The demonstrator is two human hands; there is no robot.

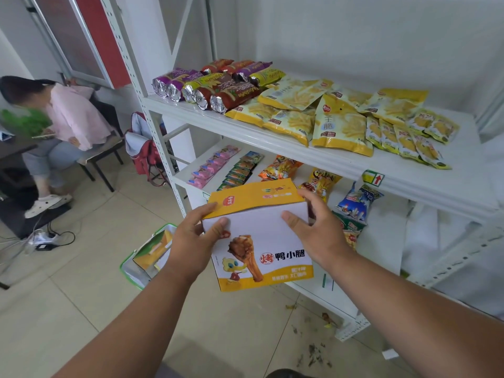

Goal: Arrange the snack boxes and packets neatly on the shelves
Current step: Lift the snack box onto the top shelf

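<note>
Before the white shelves (300, 148), my left hand (195, 242) and right hand (313, 227) grip the snack box (261, 241), fingers curled round its top corners, thumbs pressing its face.

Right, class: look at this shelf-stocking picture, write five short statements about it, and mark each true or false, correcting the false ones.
1. Both hands, left hand and right hand, hold the white and yellow cardboard snack box. True.
2. The box already rests on the top white metal shelf. False: it is held in the air in front of the shelves.
3. The foil-ended tube-shaped snack packets lie at the top shelf's left end. True.
4. The pale yellow fries bags lie on the floor. False: they lie on the top shelf.
5. A green-rimmed basket stands on the tiled floor. True.
</note>
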